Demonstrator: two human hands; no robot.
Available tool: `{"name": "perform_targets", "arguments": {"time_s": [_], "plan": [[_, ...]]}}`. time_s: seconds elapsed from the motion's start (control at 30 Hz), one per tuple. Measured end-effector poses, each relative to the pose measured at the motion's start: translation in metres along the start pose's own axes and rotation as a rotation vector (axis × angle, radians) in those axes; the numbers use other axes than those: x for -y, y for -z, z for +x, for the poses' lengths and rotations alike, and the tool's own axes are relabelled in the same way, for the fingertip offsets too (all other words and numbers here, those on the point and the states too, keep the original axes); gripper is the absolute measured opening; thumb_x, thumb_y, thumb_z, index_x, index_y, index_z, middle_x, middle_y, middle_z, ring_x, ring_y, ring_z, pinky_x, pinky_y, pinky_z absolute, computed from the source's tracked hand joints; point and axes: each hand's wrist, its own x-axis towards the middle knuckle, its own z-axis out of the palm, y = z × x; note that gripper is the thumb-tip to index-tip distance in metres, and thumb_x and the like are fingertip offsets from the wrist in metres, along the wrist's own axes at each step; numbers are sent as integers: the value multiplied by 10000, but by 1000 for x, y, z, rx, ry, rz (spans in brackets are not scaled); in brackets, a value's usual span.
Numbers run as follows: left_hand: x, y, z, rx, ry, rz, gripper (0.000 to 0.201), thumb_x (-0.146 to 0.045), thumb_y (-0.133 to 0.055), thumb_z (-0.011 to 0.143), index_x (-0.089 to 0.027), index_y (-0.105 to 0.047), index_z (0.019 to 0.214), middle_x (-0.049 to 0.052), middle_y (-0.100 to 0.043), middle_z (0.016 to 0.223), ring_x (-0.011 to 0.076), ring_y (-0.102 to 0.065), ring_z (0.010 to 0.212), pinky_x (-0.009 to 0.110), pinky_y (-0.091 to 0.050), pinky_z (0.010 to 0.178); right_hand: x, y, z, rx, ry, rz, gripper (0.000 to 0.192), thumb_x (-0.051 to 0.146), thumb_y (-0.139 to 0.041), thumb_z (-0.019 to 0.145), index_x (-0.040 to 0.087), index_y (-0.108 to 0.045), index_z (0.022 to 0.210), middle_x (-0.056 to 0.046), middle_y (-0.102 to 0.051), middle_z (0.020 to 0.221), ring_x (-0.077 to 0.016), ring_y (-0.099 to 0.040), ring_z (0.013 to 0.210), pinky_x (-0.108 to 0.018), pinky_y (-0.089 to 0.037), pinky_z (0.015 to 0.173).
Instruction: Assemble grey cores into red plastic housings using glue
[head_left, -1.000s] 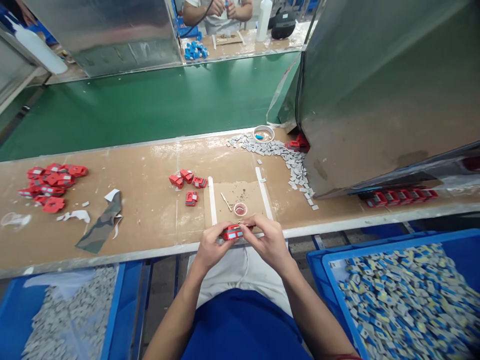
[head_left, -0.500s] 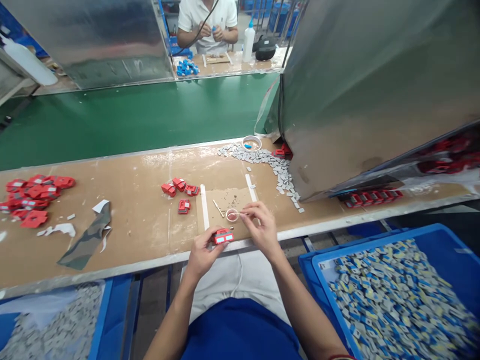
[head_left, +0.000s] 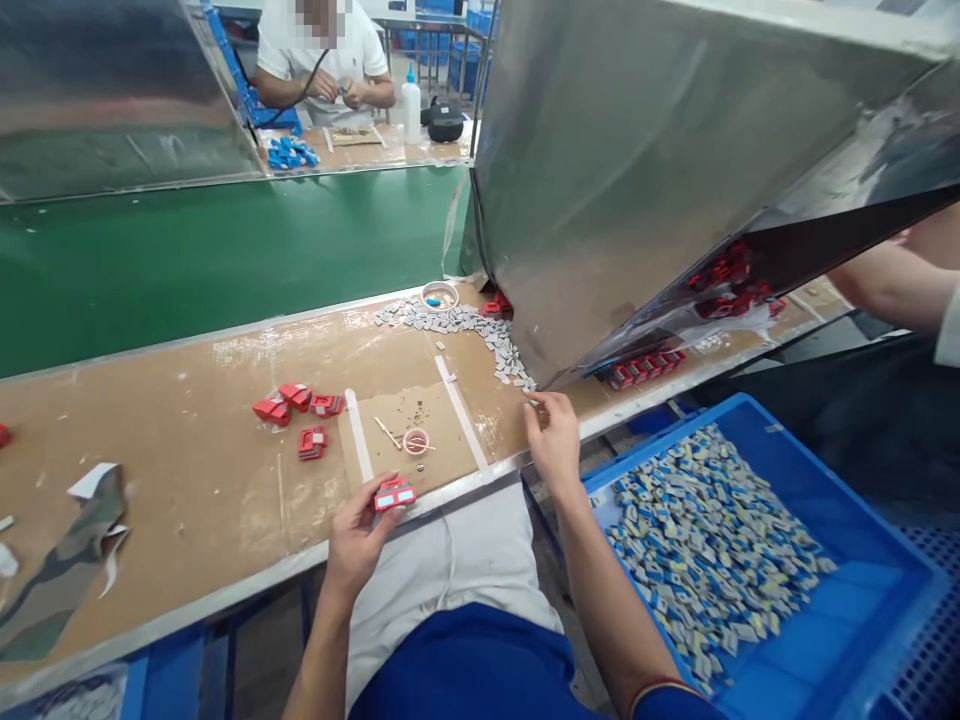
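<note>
My left hand [head_left: 358, 535] holds a small red toy-like vehicle part [head_left: 394, 493] with pale window panels, at the table's front edge. My right hand [head_left: 555, 440] is at the near end of a trail of small grey tiles [head_left: 504, 350]. Its thumb and forefinger are slightly apart, fingertips close to the last tiles. A small round cup [head_left: 416, 441] with reddish contents sits on a cardboard mat [head_left: 390, 410], a thin stick [head_left: 424, 447] lying across it. Another short white stick [head_left: 388, 432] lies beside the cup.
Several red parts [head_left: 300, 400] lie left of the mat. A blue crate [head_left: 739, 405] of grey and blue pieces stands at right. A metal panel [head_left: 600, 180] leans over the table. Beyond the green belt [head_left: 225, 245], a co-worker [head_left: 326, 70] handles something small; another person's arm [head_left: 892, 280] shows right.
My right hand has let go of the thin stick, now across the cup, and moved right to the grey tiles. The view has swung right; my left hand still holds the red part.
</note>
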Motion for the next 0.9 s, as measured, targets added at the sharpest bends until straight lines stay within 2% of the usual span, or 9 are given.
{"name": "perform_targets", "arguments": {"time_s": [0.2,0.33,0.4,0.47,0.6,0.7,0.73,0.8,0.9], "plan": [[9,8,-1,90,70,20,428,-368,-726,897,-91,-712,1222,119,-725,1157,132,-726,1001,159,-552,922,-51,19,6,138,133,-160,289,241,-515,975,97,-739,1087,-105,-635,993,-230,-614,887,-371,-495,831],[5,6,-10,40,163,-97,437,-406,-780,843,-119,-741,1170,110,-738,1097,166,-735,932,205,-584,860,-64,21,8,176,296,-214,292,255,-510,1021,95,-747,967,-115,-640,927,-221,-594,814,-354,-481,758],[3,10,-16,-71,248,-243,437,-431,-785,842,-164,-744,1186,74,-745,1008,155,-728,864,207,-583,827,-66,23,9,165,370,-235,305,259,-503,1036,78,-738,966,-125,-629,896,-236,-584,795,-371,-472,733],[3,19,-17,43,198,-261,437,-407,-797,832,-192,-756,1210,74,-747,971,153,-728,818,189,-583,782,-61,26,11,151,430,-225,276,237,-504,1040,73,-714,967,-117,-629,883,-237,-590,791,-368,-470,716],[-15,45,10,92,6,-252,458,-354,-708,926,-233,-681,1366,131,-725,1144,205,-738,977,273,-597,891,-16,31,20,143,487,-39,104,121,-537,1016,118,-641,1021,-61,-650,940,-142,-634,849,-257,-517,759],[-55,58,53,96,-181,-241,450,-253,-693,937,-349,-668,1376,78,-715,1189,184,-735,987,278,-604,888,46,32,40,204,421,283,160,67,-562,995,183,-648,1064,-7,-639,899,-66,-617,785,-166,-509,715],[-72,61,69,93,-238,-195,484,-201,-694,932,-382,-659,1380,50,-726,1157,145,-727,1003,215,-585,892,68,32,49,211,406,371,179,64,-568,991,195,-659,1072,-11,-648,916,-62,-621,789,-160,-515,713],[-103,63,101,140,-352,-142,530,-137,-689,925,-384,-646,1392,18,-732,1123,88,-700,1057,157,-542,954,110,31,70,265,394,520,212,80,-581,990,223,-689,1102,-27,-648,954,-71,-628,807,-169,-528,698],[-136,64,142,238,-446,-266,600,-58,-715,875,-376,-632,1377,-4,-725,1097,59,-705,960,132,-572,835,159,26,106,357,379,739,183,131,-615,980,240,-744,1052,-50,-631,968,-85,-640,830,-169,-542,667]]}}
